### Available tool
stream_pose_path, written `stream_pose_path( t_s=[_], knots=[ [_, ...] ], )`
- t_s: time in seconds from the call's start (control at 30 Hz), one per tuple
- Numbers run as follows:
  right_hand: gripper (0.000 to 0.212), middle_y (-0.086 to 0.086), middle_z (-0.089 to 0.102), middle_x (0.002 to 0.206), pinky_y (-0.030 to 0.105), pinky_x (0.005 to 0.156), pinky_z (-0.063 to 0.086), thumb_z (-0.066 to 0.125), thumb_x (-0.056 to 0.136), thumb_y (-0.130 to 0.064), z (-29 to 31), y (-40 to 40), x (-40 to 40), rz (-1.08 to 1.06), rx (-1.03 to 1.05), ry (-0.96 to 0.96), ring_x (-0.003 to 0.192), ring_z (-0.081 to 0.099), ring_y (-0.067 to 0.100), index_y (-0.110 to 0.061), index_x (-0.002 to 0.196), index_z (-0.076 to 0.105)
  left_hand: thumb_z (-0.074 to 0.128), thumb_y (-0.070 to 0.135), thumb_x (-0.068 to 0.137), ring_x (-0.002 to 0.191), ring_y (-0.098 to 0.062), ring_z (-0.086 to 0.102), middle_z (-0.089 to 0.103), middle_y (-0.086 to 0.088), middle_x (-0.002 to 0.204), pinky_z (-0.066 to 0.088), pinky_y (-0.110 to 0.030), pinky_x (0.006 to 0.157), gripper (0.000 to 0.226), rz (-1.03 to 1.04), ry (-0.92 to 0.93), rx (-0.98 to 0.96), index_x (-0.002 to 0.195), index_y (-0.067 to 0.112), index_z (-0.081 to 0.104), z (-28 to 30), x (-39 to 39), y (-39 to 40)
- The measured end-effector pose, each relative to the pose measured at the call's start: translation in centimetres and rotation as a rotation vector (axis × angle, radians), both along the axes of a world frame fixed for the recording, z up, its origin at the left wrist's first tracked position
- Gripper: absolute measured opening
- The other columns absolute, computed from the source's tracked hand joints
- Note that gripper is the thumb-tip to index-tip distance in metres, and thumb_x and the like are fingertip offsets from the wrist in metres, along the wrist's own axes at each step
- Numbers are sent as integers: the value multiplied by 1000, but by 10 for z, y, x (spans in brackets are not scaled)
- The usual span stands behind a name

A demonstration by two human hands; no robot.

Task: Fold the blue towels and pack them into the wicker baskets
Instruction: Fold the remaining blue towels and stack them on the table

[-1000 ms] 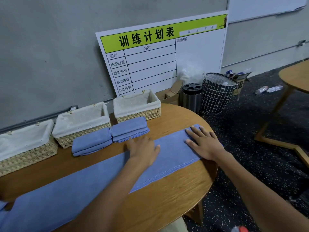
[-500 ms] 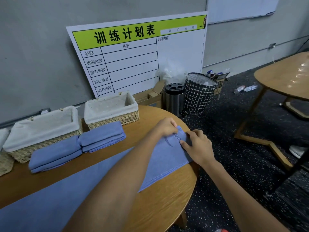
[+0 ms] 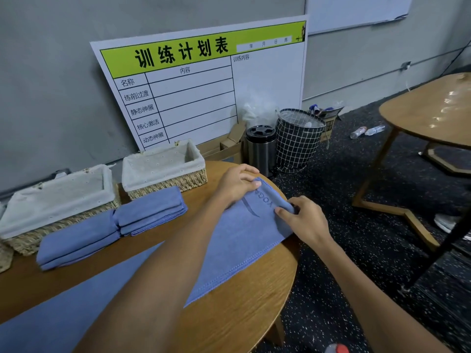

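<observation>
My long blue microfibre towel lies flat; two folded blue towels sit before two empty, white-lined wicker baskets.

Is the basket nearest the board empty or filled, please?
Empty: the basket shows only bare white lining; folded towels lie outside it.

The long towel and the two folded towels are plain blue with darker blue stitched edges, lying on a warm brown wood-grain counter. The wicker baskets are straw-tan with off-white dotted liners. The board is white with a lime-green header and black lettering, the bin black with a white grid, the floor black with white specks.
</observation>
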State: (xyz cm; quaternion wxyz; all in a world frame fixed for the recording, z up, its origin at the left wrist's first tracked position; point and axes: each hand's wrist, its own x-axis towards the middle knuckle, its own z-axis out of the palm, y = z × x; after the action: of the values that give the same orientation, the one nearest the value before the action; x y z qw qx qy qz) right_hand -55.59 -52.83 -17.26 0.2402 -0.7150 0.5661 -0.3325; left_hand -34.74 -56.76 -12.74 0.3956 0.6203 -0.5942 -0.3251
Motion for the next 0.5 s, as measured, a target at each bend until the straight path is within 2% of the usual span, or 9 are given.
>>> stream_pose_path(
  t_s=[0.07,0.2,0.27,0.33,0.4,0.5],
  knots=[
    [18,-7,57,68,28,52,34,67,87,-43,7,5,0,0,-21,-24,61,55,11,-29,76,62,77,16,88,82,-10,71,76,6,92,56,-26,74,23,26,28,-33,105,28,67,1,6,4],
    [8,-4,61,65,33,51,39,65,84,-37,26,20,19,71,-55,-134,57,55,12,-29,81,65,63,2,95,65,-10,62,71,-7,101,48,-18,56,28,43,264,1,119,16,64,16,24,23],
    [5,-2,62,66,39,50,41,63,84,-32,42,33,40,146,-84,-177,56,55,12,-28,83,67,51,1,99,72,-15,64,69,-9,101,52,-23,60,27,47,452,54,121,14,62,29,41,40],
    [10,-1,59,61,38,49,38,64,87,-27,58,51,67,247,-108,-190,52,53,12,-27,76,64,39,15,102,79,-23,63,68,-14,102,53,-31,67,28,42,649,103,115,16,63,45,67,62],
    [21,-4,54,54,29,47,32,66,88,-27,72,73,99,325,-112,-196,46,49,8,-27,68,58,29,33,101,77,-27,60,68,-18,99,48,-33,68,41,54,752,119,112,16,65,60,102,90],
    [27,-3,52,52,30,50,33,68,87,-28,84,109,150,434,-92,-227,47,46,5,-24,64,54,13,66,99,76,-27,62,70,-17,92,42,-35,72,74,79,698,134,116,16,64,76,162,141]
  ],
)
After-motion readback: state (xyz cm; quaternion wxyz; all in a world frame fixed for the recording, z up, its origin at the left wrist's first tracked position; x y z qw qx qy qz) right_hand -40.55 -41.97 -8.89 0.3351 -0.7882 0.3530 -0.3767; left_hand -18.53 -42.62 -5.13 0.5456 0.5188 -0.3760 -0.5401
